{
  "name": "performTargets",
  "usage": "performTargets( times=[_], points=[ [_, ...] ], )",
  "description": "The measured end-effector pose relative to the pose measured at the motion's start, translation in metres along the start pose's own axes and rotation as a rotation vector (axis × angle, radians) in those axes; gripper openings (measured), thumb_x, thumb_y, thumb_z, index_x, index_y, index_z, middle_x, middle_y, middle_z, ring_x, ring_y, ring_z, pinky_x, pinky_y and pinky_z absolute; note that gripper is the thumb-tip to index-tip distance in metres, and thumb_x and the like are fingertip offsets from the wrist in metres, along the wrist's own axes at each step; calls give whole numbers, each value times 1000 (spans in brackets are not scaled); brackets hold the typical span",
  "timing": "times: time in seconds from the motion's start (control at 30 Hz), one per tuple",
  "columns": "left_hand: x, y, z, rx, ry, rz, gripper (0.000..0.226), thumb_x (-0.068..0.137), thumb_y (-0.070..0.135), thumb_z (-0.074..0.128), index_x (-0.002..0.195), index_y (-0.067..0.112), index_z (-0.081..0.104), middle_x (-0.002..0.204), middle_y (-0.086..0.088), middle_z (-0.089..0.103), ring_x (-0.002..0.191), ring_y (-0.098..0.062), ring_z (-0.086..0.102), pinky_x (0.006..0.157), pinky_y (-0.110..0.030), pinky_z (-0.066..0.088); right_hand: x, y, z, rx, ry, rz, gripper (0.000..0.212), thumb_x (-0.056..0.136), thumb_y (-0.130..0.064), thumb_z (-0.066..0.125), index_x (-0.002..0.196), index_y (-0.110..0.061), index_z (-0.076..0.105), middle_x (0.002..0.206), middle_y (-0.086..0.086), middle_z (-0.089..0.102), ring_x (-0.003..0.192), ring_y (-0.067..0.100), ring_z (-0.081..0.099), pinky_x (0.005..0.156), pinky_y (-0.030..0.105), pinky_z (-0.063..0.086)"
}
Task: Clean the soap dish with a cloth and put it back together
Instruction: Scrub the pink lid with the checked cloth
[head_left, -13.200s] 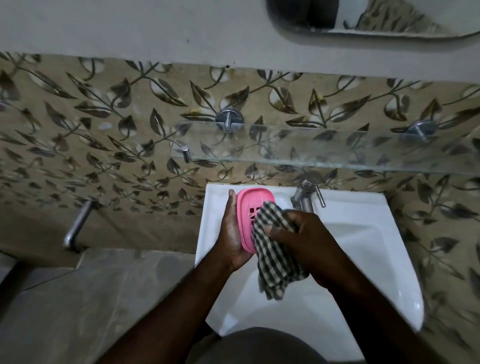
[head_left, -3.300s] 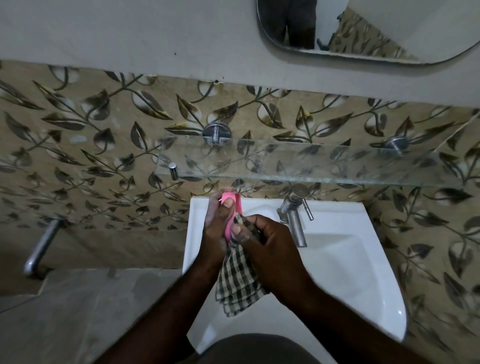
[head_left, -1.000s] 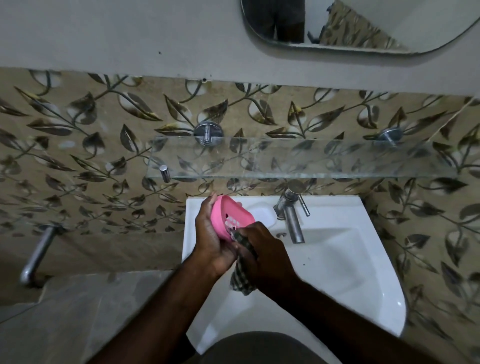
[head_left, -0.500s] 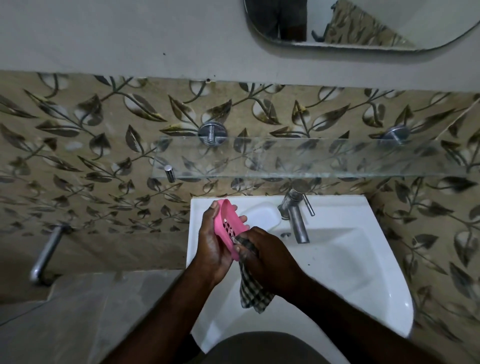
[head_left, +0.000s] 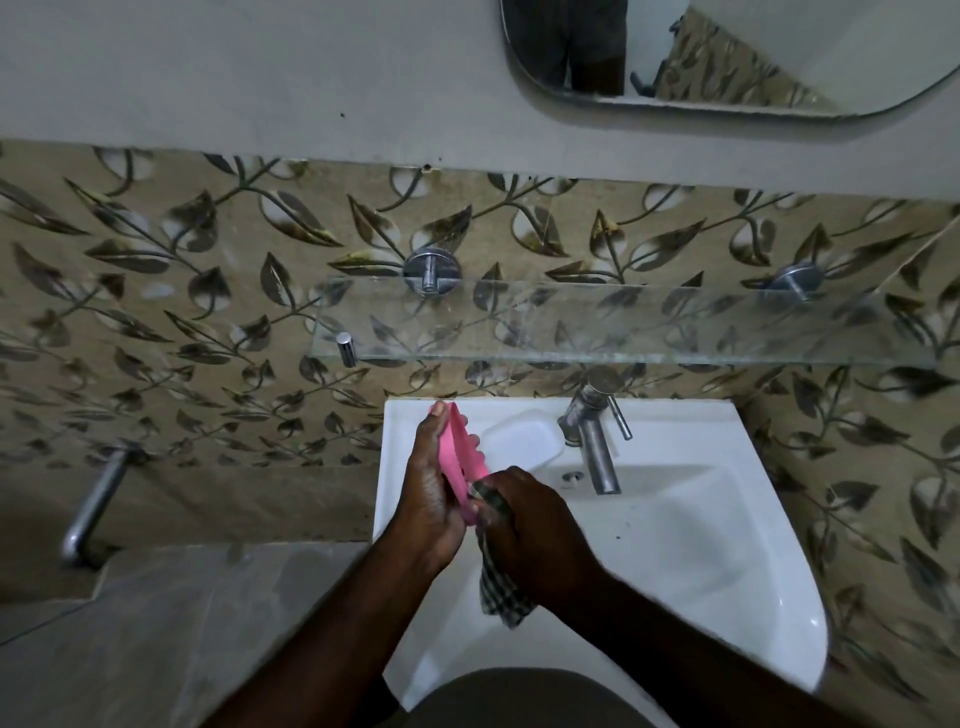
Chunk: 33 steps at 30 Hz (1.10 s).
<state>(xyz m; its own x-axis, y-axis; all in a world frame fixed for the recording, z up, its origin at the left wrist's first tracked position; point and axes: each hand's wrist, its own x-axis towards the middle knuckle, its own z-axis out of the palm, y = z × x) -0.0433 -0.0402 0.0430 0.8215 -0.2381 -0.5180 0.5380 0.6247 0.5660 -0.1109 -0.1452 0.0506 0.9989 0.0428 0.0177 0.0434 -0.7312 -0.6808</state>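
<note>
1. Nearest me, two bare forearms reach out over the front edge of the one white sink (head_left: 701, 571).
2. One checked cloth (head_left: 501, 592) hangs down from the right hand (head_left: 535, 525). That hand's fingers are bunched tight round it, and they press its top against the near end of the soap dish.
3. The left hand (head_left: 431, 499) is closed round the one pink soap dish (head_left: 460, 460), with fingertips showing past its right face. The dish stands on edge, its long side running near to far. It is held in the air over the sink's left side, towards the back left corner. Only a single pink piece shows.
4. On the sink's back rim, just right of the dish, sits one moulded soap recess (head_left: 522, 441). Right of that stands one metal tap (head_left: 592, 452) with a thin side lever.
5. Above the tap runs one glass shelf (head_left: 597, 332), carried on two round metal mounts (head_left: 432, 270) (head_left: 792, 278). One small metal peg (head_left: 345, 348) sits at its front left corner.
6. Low on the leaf-patterned wall, well left of the sink, one metal pipe (head_left: 96, 504) sticks out.
7. Farthest up hangs one mirror (head_left: 753, 57).
</note>
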Motion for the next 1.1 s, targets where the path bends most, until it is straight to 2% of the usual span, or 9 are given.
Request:
performTargets(
  times=[0.2, 0.33, 0.43, 0.53, 0.7, 0.77, 0.83, 0.97, 1.1],
  points=[
    [-11, -16, 7, -176, -142, -139, 35, 84, 49, 64, 86, 14, 64, 68, -5, 63, 62, -17, 65, 59, -26, 56, 23, -23, -15, 140, 169, -33, 27, 85, -37, 52, 85, -14, 64, 82, -1, 64, 75, 9, 54, 69, 25, 42],
    [-2, -10, 2, -188, -171, -160, 54, 67, 55, 81, 99, 16, 61, 74, -5, 60, 69, -20, 63, 68, -33, 54, 18, -23, -12, 148, 166, -39, 30, 87, -40, 51, 91, -14, 66, 83, -4, 62, 76, 7, 54, 70, 24, 44],
    [-1, -13, -1, -171, -135, -89, 54, 70, 60, 70, 97, 13, 68, 67, -7, 61, 59, -21, 63, 61, -29, 55, 14, -18, -10, 148, 168, -46, 31, 88, -41, 51, 93, -14, 66, 82, -10, 58, 75, 2, 50, 67, 10, 37],
    [2, -15, -3, -148, -89, -50, 46, 77, 54, 67, 95, 12, 70, 69, -7, 61, 60, -19, 62, 60, -28, 53, 11, -17, -11, 192, 147, -6, 38, 86, -49, 48, 93, -16, 66, 84, -7, 62, 77, 5, 55, 69, 17, 42],
    [4, -18, -3, -92, -68, 68, 38, 74, 46, 73, 94, 13, 70, 76, -6, 61, 64, -17, 62, 62, -28, 53, 13, -25, -16, 303, 154, 73, 6, 90, -28, 62, 88, -25, 67, 78, -12, 65, 72, -2, 59, 62, 9, 40],
    [4, -18, -4, -61, -59, 123, 45, 73, 45, 76, 101, 11, 68, 86, -12, 64, 76, -21, 65, 74, -33, 55, 20, -31, -23, 358, 159, 90, 11, 90, -20, 62, 80, -20, 67, 73, -5, 67, 66, 1, 59, 60, 14, 44],
    [7, -15, -8, 27, -54, 204, 67, 71, 51, 79, 117, 7, 59, 101, -16, 59, 93, -28, 60, 92, -43, 46, 27, -34, -26, 442, 140, 126, 18, 90, -22, 61, 78, -11, 67, 72, 8, 67, 63, 14, 59, 64, 33, 49],
    [4, -9, -7, 108, 8, 261, 79, 72, 56, 77, 123, 1, 55, 107, -15, 59, 102, -30, 57, 102, -51, 44, 31, -35, -23, 586, 86, 186, 27, 89, -33, 59, 82, -8, 65, 79, 19, 67, 66, 19, 59, 68, 47, 52],
    [-5, -3, 6, -26, -18, 127, 33, 83, 41, 64, 91, 9, 63, 75, -6, 57, 59, -13, 60, 57, -21, 52, 18, -35, -11, 358, 148, 22, 19, 90, -33, 59, 95, -17, 67, 84, -7, 67, 74, 2, 59, 69, 20, 47]
  ],
)
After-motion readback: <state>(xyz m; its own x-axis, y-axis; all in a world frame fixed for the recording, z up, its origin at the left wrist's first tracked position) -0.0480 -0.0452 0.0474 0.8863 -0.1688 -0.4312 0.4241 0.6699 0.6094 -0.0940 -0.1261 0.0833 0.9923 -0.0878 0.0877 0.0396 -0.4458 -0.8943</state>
